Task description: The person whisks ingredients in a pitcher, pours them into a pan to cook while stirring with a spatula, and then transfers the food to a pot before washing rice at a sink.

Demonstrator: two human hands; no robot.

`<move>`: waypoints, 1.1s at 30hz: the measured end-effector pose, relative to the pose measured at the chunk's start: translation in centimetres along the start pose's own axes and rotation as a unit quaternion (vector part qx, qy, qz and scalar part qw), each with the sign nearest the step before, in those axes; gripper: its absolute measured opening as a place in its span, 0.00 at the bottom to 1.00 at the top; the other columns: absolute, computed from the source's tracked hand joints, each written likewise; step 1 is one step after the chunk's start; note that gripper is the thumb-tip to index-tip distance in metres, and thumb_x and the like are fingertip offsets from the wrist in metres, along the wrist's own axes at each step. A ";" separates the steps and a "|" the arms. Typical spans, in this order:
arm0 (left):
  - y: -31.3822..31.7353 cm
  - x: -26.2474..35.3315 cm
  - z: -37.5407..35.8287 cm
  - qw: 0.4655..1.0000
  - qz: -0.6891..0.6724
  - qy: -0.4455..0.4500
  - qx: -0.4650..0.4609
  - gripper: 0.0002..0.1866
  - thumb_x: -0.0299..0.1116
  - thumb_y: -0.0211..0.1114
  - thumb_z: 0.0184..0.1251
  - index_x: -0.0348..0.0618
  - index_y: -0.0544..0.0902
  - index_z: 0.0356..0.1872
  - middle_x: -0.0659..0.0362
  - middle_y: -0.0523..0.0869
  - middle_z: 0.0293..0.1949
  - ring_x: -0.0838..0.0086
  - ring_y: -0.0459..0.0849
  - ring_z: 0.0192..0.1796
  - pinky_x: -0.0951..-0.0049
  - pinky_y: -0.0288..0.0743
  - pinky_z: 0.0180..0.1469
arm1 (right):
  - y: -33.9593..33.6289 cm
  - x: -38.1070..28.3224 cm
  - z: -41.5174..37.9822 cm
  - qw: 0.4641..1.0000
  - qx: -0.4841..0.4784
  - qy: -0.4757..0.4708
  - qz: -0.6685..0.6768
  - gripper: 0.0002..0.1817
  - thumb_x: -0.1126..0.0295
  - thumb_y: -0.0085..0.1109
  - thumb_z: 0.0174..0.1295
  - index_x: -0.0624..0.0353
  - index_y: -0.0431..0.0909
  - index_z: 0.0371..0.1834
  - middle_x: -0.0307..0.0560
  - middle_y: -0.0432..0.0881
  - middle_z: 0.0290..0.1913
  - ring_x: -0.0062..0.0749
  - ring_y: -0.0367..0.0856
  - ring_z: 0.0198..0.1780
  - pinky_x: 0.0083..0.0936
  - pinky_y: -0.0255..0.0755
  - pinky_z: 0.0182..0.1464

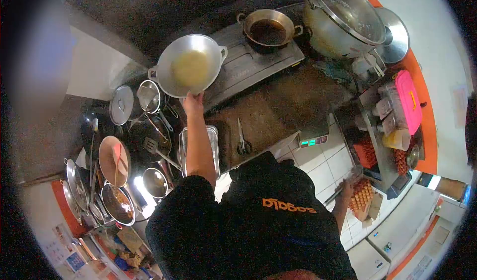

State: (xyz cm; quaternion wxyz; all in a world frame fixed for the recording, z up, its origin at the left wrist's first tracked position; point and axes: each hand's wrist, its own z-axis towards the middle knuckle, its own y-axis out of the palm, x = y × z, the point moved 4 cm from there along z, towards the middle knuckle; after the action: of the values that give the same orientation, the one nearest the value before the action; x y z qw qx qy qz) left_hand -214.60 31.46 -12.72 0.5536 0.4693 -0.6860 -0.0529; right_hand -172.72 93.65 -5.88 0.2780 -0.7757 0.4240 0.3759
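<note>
Nearest: black shirt (238,235). Left grip (194,100): closed on the near rim of a silver wok (191,66), at the left end of the stove (243,76). Right grip (346,186): fingers curled, hold unclear. Obstacles: two-handled pan (268,30), far edge; large pot (323,34), far right corner. Scissors (243,144): near edge (bare tabletop (283,103) rightward).

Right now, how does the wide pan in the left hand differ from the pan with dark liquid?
The wide pan looks larger and brighter; the dark-liquid pan smaller and duller. The wide pan has a yellowish middle; the dark-liquid pan holds brown liquid. The left hand grips the wide pan's rim; no hand touches the dark-liquid pan. Both are round with two side handles.
</note>
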 end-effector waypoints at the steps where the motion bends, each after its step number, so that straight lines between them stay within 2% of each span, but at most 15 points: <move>1: -0.6 -0.3 0.3 0.999 0.021 -0.019 0.019 0.21 0.25 0.51 0.65 0.38 0.63 0.59 0.51 0.73 0.53 0.62 0.79 0.47 0.61 0.79 0.48 | 0.6 0.0 0.3 1.000 0.002 0.003 0.001 0.07 0.67 0.58 0.56 0.58 0.72 0.31 0.38 0.72 0.19 0.23 0.67 0.12 0.18 0.63 0.11; 5: -2.7 -0.8 1.5 0.998 -0.008 -0.055 -0.001 0.21 0.28 0.53 0.65 0.39 0.64 0.59 0.52 0.73 0.54 0.59 0.77 0.48 0.60 0.74 0.53 | 6.2 0.4 4.0 0.984 -0.154 0.023 -0.086 0.10 0.64 0.59 0.54 0.58 0.72 0.30 0.40 0.74 0.22 0.24 0.70 0.17 0.21 0.67 0.17; 6: -2.6 0.2 0.9 0.967 0.233 0.030 -0.102 0.21 0.30 0.54 0.66 0.39 0.64 0.59 0.52 0.72 0.55 0.58 0.75 0.51 0.58 0.71 0.55 | 7.9 1.8 5.6 0.979 -0.196 0.038 -0.049 0.09 0.65 0.58 0.53 0.57 0.71 0.28 0.40 0.73 0.22 0.25 0.69 0.18 0.22 0.67 0.19; 8: -1.8 -1.1 0.1 0.992 -0.007 -0.105 -0.073 0.23 0.36 0.54 0.66 0.37 0.64 0.59 0.51 0.70 0.57 0.54 0.71 0.57 0.53 0.65 0.59 | 12.7 1.6 5.5 0.964 -0.253 0.031 -0.079 0.07 0.67 0.57 0.52 0.57 0.70 0.27 0.40 0.72 0.22 0.25 0.69 0.20 0.21 0.66 0.20; 11: 1.4 -0.3 -7.3 0.985 0.080 -0.118 -0.097 0.21 0.38 0.52 0.68 0.35 0.67 0.56 0.49 0.72 0.53 0.61 0.70 0.60 0.61 0.67 0.59 | 18.5 2.0 4.5 0.971 -0.230 0.062 -0.021 0.11 0.72 0.58 0.54 0.61 0.71 0.40 0.44 0.75 0.28 0.30 0.75 0.26 0.27 0.70 0.26; 12: 1.2 -2.6 -7.5 0.964 0.114 -0.184 -0.156 0.19 0.38 0.54 0.67 0.37 0.69 0.53 0.52 0.74 0.49 0.64 0.72 0.56 0.63 0.68 0.57 | 20.2 2.9 4.7 0.941 -0.331 0.037 0.066 0.09 0.73 0.57 0.55 0.62 0.73 0.37 0.45 0.76 0.29 0.31 0.76 0.26 0.28 0.70 0.25; 15: 3.3 -8.2 -13.8 0.852 0.278 -0.300 -0.326 0.20 0.41 0.58 0.63 0.41 0.72 0.52 0.60 0.77 0.46 0.70 0.75 0.49 0.67 0.67 0.54 | 25.6 5.8 5.8 0.960 -0.256 0.112 -0.035 0.08 0.72 0.57 0.56 0.65 0.71 0.35 0.51 0.78 0.30 0.38 0.80 0.29 0.34 0.75 0.29; 18: 4.2 -16.5 -23.0 0.696 0.476 -0.418 -0.339 0.25 0.43 0.61 0.62 0.43 0.69 0.58 0.55 0.75 0.54 0.66 0.76 0.52 0.66 0.69 0.54 | 29.6 3.7 2.6 0.951 -0.293 0.047 -0.082 0.13 0.70 0.56 0.56 0.66 0.68 0.40 0.53 0.78 0.31 0.42 0.81 0.30 0.36 0.76 0.31; 20: 8.0 -19.5 -30.6 0.670 0.401 -0.523 -0.340 0.24 0.42 0.64 0.60 0.43 0.71 0.54 0.55 0.80 0.42 0.70 0.79 0.38 0.69 0.73 0.42 | 31.1 6.2 3.4 0.939 -0.315 -0.040 -0.133 0.16 0.68 0.57 0.56 0.65 0.66 0.43 0.52 0.78 0.31 0.41 0.81 0.32 0.33 0.76 0.32; 23: 7.1 -27.6 -29.9 0.712 0.385 -0.452 -0.375 0.22 0.40 0.66 0.58 0.41 0.72 0.50 0.60 0.78 0.28 0.74 0.74 0.24 0.72 0.71 0.29 | 28.3 -0.4 1.4 0.916 -0.293 -0.138 -0.238 0.21 0.68 0.61 0.52 0.63 0.66 0.47 0.49 0.77 0.32 0.35 0.80 0.37 0.29 0.74 0.38; 25: 5.8 -31.5 -26.6 0.724 0.490 -0.278 -0.397 0.24 0.44 0.64 0.59 0.37 0.72 0.49 0.55 0.79 0.30 0.68 0.75 0.26 0.67 0.71 0.31 | 26.1 -0.1 8.0 0.922 -0.315 -0.080 -0.211 0.20 0.67 0.63 0.50 0.61 0.72 0.46 0.46 0.78 0.36 0.29 0.77 0.41 0.28 0.72 0.44; 28: 2.8 -34.3 -20.1 0.573 0.735 0.067 -0.356 0.28 0.49 0.60 0.59 0.31 0.72 0.48 0.48 0.81 0.33 0.58 0.77 0.30 0.59 0.71 0.35 | 14.0 -9.9 17.0 0.935 -0.144 -0.233 -0.224 0.21 0.66 0.64 0.49 0.62 0.73 0.46 0.42 0.79 0.39 0.26 0.77 0.41 0.26 0.72 0.46; 29: 2.1 -35.0 -18.6 0.543 0.777 0.094 -0.305 0.30 0.51 0.59 0.59 0.29 0.71 0.48 0.45 0.81 0.34 0.54 0.78 0.32 0.56 0.71 0.36 | 8.9 -11.0 22.3 0.952 -0.148 -0.253 -0.090 0.20 0.65 0.64 0.49 0.62 0.74 0.43 0.46 0.79 0.40 0.30 0.78 0.43 0.29 0.72 0.47; 31: 0.2 -36.1 -16.6 0.567 0.808 -0.036 -0.153 0.29 0.50 0.58 0.60 0.30 0.71 0.49 0.45 0.81 0.34 0.56 0.79 0.35 0.58 0.72 0.39 | 0.1 -18.4 29.6 0.918 0.115 -0.286 -0.248 0.14 0.66 0.59 0.51 0.61 0.74 0.39 0.50 0.80 0.37 0.37 0.79 0.41 0.32 0.72 0.45; 33: -0.9 -36.1 -15.2 0.597 0.796 -0.046 -0.087 0.27 0.48 0.59 0.60 0.31 0.72 0.49 0.45 0.80 0.35 0.56 0.79 0.37 0.59 0.73 0.40 | -6.0 -24.4 34.4 0.866 0.177 -0.377 -0.275 0.14 0.65 0.55 0.53 0.62 0.76 0.40 0.53 0.81 0.34 0.43 0.80 0.38 0.35 0.73 0.42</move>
State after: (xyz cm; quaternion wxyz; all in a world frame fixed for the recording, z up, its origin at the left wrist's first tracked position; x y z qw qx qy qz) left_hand -203.68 63.16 -33.04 0.3816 -0.3169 -0.8042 0.3275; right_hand -188.23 133.30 -4.58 0.6418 -0.5975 0.1159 0.4666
